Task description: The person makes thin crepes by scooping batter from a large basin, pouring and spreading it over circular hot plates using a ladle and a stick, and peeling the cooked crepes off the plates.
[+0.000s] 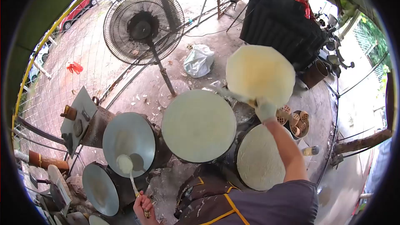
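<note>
My left hand [144, 204], bare, is closed round the handle of a ladle [124, 164]. The ladle's pale bowl hangs over a grey round pan [121, 135] and casts a shadow on it. My right hand [265, 110], in a whitish glove, grips a long, flat spatula [233, 95], its blade smeared by motion. Just beyond that hand is a large, pale yellow round sheet [260, 73]; whether it is a single layer or a stack I cannot tell. A pale layer covers the middle griddle [198, 126]. Under my right forearm, another griddle [260, 158] bears a whitish, wrinkled sheet.
A second grey pan [100, 189] sits at lower left. A standing fan [143, 29] rises beyond the griddles, near a white plastic bag [199, 60]. Black ridged material [283, 25] is piled at the back right. Perforated cylindrical briquettes [296, 121] fill a container at right.
</note>
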{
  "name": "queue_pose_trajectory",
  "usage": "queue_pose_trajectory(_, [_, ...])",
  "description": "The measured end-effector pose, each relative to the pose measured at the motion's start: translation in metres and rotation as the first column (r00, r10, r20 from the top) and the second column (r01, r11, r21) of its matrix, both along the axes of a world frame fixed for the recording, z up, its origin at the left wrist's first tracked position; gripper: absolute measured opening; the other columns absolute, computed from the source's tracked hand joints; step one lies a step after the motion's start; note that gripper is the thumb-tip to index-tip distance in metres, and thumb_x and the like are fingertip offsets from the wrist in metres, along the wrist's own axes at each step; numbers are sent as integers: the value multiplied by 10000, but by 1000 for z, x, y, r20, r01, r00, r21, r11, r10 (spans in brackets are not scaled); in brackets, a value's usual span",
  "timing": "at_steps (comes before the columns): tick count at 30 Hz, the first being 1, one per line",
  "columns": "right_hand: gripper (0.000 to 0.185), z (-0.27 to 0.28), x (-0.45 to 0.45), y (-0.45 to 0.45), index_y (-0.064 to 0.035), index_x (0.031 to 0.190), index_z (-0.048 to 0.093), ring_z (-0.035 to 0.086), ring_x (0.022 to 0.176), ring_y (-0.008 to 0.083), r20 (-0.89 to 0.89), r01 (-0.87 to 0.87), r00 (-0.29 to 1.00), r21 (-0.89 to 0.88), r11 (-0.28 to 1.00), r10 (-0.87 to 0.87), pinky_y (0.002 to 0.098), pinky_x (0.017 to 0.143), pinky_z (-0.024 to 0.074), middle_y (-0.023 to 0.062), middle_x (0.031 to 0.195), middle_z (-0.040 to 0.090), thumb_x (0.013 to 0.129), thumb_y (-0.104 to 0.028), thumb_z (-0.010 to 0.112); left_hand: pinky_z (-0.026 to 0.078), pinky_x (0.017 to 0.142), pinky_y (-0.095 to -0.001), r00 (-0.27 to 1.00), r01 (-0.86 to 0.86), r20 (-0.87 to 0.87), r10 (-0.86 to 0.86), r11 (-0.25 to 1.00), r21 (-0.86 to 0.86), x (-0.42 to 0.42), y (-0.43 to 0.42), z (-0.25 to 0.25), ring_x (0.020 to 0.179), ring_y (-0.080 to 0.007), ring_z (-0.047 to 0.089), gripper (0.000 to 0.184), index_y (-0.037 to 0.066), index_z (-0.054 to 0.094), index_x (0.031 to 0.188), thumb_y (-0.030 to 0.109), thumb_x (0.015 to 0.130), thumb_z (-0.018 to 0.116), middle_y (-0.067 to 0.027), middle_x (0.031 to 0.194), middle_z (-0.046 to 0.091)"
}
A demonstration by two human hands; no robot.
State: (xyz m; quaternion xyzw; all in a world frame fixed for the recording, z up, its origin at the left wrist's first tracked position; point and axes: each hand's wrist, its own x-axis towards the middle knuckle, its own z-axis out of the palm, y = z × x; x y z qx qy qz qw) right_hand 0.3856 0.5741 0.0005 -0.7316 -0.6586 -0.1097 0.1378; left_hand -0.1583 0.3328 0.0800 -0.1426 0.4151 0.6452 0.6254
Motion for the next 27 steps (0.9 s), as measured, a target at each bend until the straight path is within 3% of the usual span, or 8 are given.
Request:
queue_pose_trajectory(1, [118,-17,9,-17,-120,809,613,606,741,309,-3,12,1000,54,998,-12,423,658,486,104,799,608,715,-186,640,290,316,-228,999,22,-23,-23,999,-25,10,3,11,382,-108,290,135,-5,438,843,70,941,383,-16,557,312])
queue_pose_trajectory(5, [130,-24,46,-47,-121,802,612,597,716,309,-172,19,985,78,997,-5,412,639,480,96,775,599,680,-115,656,356,347,-224,997,-4,-75,-3,996,-88,-12,-2,-31,437,-81,369,211,-57,452,1049,103,929,384,-12,662,356])
queue_pose_trajectory(8, [111,-10,72,-24,-106,790,616,589,704,328,-189,-64,977,162,985,95,418,626,465,106,746,601,680,-99,630,364,347,-226,994,-73,-90,63,991,-109,3,4,-29,431,-84,364,207,-49,447,1055,101,928,381,-11,657,355])
queue_pose_trajectory(12, [77,-3,64,0,-109,751,627,609,734,326,-126,-130,987,-257,958,100,417,646,478,124,762,630,726,-142,562,349,346,-224,997,0,-81,-8,995,-102,21,13,-19,410,-92,337,153,-40,436,997,85,932,377,-12,623,340])
queue_pose_trajectory(16, [119,-14,43,-8,-121,796,639,619,779,324,-125,-184,982,-467,865,142,410,707,483,140,810,641,747,-185,552,316,346,-213,995,58,-80,-66,993,-107,45,19,7,367,-102,282,126,-6,415,861,71,949,370,-22,560,317])
queue_pose_trajectory(18, [171,-18,75,16,-111,838,641,614,746,336,-244,-129,969,-357,925,42,418,674,481,154,793,635,729,-230,586,311,352,-206,992,64,-101,-75,991,-114,50,18,8,366,-95,273,133,11,403,838,78,949,376,-17,563,328])
queue_pose_trajectory(24, [226,128,175,129,-75,830,672,617,835,341,-96,-24,995,-100,995,14,402,743,492,180,864,636,729,-222,534,277,358,-182,926,93,-355,-131,988,-124,85,28,27,370,-58,258,184,74,378,763,106,940,413,16,575,355])
queue_pose_trajectory(27, [181,178,141,109,-107,829,658,616,796,334,-40,-66,997,75,995,69,418,700,487,156,832,639,742,-188,522,260,355,-176,915,119,-365,-170,980,-158,84,33,23,368,-45,256,199,91,379,744,113,936,426,28,558,347])
